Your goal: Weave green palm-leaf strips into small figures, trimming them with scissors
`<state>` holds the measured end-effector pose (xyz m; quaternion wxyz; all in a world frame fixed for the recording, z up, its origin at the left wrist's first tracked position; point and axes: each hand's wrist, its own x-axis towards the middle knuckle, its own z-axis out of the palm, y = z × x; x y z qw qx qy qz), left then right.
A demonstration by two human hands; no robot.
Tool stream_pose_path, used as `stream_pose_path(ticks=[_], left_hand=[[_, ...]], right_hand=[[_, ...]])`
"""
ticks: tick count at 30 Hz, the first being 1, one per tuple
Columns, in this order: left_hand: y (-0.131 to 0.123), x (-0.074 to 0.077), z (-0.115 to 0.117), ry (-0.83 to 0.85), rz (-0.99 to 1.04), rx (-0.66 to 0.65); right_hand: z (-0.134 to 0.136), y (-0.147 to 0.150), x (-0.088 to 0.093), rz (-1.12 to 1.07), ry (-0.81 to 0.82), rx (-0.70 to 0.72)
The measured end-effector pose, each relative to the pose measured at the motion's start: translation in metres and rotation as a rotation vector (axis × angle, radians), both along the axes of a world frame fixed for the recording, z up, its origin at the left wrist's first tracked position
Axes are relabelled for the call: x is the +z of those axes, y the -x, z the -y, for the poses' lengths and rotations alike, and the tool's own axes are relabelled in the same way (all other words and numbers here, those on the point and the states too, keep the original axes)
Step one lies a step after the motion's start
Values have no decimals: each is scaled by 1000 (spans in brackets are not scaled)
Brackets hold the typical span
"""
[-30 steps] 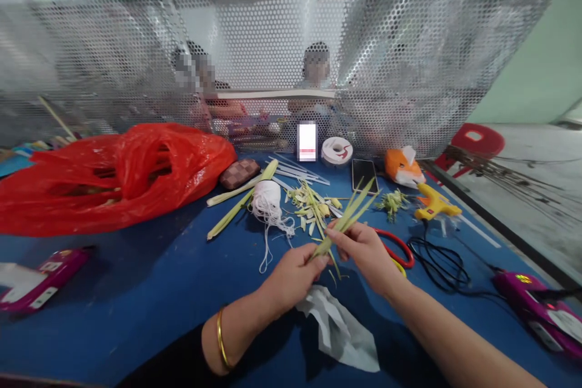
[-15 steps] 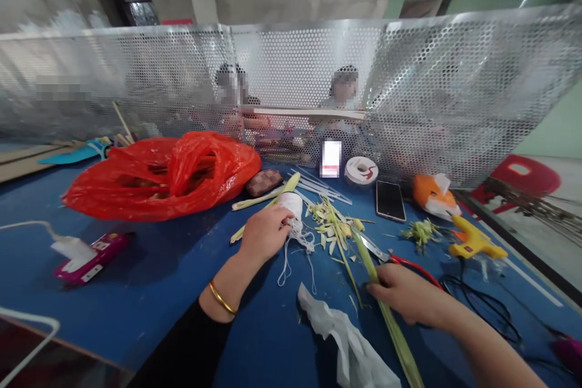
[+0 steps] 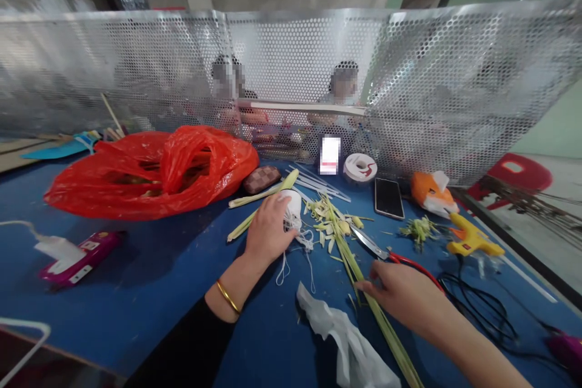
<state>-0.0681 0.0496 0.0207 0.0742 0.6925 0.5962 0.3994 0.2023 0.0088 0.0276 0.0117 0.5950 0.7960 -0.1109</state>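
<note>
My left hand (image 3: 268, 227) is wrapped round a spool of white string (image 3: 291, 203), thumb near its loose loops. Beyond that wrist lie pale green stalks (image 3: 240, 229) and a brown checked pouch (image 3: 262, 178). My right hand (image 3: 395, 291) is over a long green leaf strip (image 3: 386, 330), fingertips at its edge and slightly apart. The strip slants from the heap of yellow-green cuttings (image 3: 325, 218) to the front edge of view. Scissors (image 3: 370, 244) with red handles lie partly behind the right hand.
A red plastic bag (image 3: 109, 194) fills the back left. A magenta power strip (image 3: 82, 260) is at left. Crumpled white paper (image 3: 345, 339) lies in front. At right are a phone (image 3: 389, 198), a yellow glue gun (image 3: 473, 237) and black cable. A perforated metal screen (image 3: 300, 54) stands behind.
The leaf strip has shifted left, alongside the other strips by the cuttings. My right hand has moved slightly left and its fingers have loosened. My left hand has closed further round the spool.
</note>
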Motion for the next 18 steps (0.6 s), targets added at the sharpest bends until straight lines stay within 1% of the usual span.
stream_pose_path(ticks=[1, 3, 4, 5, 7, 8, 9, 11, 13, 16, 18], left_hand=[[3, -2, -3, 20, 177, 52], [10, -6, -11, 71, 538, 152], [12, -8, -14, 88, 659, 191], [14, -11, -17, 96, 738, 219], [14, -15, -21, 104, 826, 248], [13, -16, -22, 116, 869, 256], [11, -18, -22, 134, 914, 263], [7, -19, -20, 176, 992, 271], [3, -17, -17, 205, 1052, 266], [-2, -13, -14, 218, 1112, 244], [-5, -9, -11, 222, 1137, 232]], right_hand=[[0, 0, 3, -31, -33, 0], [-4, 3, 10, -168, -95, 3], [-7, 8, 13, -266, -122, 13], [-13, 14, 16, -373, -141, 27], [-30, 32, 19, -562, -141, 65], [-41, 44, 19, -637, -104, 75], [-52, 58, 19, -680, -67, 55], [-75, 86, 17, -672, 15, -69], [-93, 112, 14, -646, 43, -99], [-106, 140, 8, -627, 54, -141], [-107, 149, 3, -653, 58, -179]])
